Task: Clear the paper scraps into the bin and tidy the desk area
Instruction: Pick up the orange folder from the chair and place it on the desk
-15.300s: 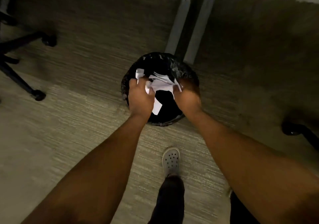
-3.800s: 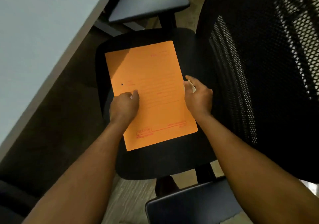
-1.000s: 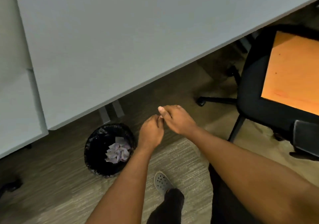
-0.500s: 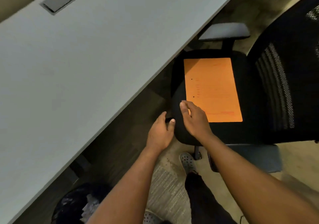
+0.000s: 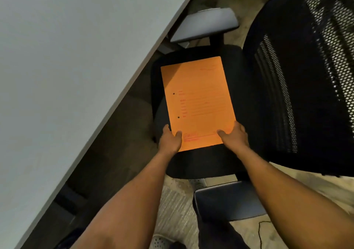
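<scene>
An orange folder with red print lies flat on the black seat of an office chair. My left hand grips its near left corner, thumb on top. My right hand grips its near right corner the same way. The bin and the paper scraps are out of view.
The grey desk top fills the left side, its edge running diagonally beside the chair. The chair's mesh back rises at the right. One grey armrest lies beyond the folder, the other armrest between my forearms. My shoe rests on carpet.
Half a second ago both hands hovered empty at the seat's front edge. They have reached forward and taken hold of the folder's near corners. The view swung away from the bin.
</scene>
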The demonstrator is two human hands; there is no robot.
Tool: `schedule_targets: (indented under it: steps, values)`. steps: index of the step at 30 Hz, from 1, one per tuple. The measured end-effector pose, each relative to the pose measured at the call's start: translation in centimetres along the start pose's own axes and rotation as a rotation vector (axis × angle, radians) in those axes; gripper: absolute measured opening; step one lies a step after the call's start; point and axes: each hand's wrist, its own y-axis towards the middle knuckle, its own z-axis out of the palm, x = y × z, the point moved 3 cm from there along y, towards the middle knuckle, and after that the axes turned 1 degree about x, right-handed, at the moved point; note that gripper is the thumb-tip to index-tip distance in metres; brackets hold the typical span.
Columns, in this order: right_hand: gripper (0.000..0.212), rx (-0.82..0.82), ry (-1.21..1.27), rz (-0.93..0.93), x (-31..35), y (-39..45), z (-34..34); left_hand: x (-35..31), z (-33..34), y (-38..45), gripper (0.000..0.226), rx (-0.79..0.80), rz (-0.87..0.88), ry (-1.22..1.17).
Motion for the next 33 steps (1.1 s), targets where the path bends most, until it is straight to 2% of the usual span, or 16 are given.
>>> schedule_targets:
  steps: [5,8,12,18,21,23,27,33]
  values:
    - [0.073,-0.008,-0.035,0.063,-0.9,1.3,-1.0,-0.8,0.8,0.9,0.058,-0.067,-0.008,-0.114]
    - [0.061,-0.002,-0.021,0.097,-0.4,1.1,-1.6,-1.6,0.1,0.5,0.053,-0.051,0.079,-0.147]
    - [0.057,-0.067,0.055,0.146,0.0,0.1,-2.6,-3.0,-0.7,-1.1,0.047,0.022,0.134,-0.191]
    - [0.043,-0.182,0.178,0.161,0.1,-4.9,-3.6,-4.7,-3.1,-5.9,0.038,-0.002,0.287,-0.162]
    - [0.042,-0.238,0.206,0.137,0.5,-8.4,-4.1,-4.5,-4.6,-9.1,0.041,-0.012,0.378,-0.136]
    - [0.046,-0.264,0.223,0.096,1.0,-11.1,-4.3,-4.1,-6.1,-11.5,0.044,-0.029,0.419,-0.128]
    - [0.048,-0.269,0.302,-0.082,3.4,-16.0,-4.2,-2.3,-10.4,-15.5,0.030,-0.110,0.473,-0.166]
    - [0.048,-0.078,0.351,-0.361,10.8,-22.4,-1.9,3.1,-19.2,-19.9,0.045,-0.258,0.425,-0.282]
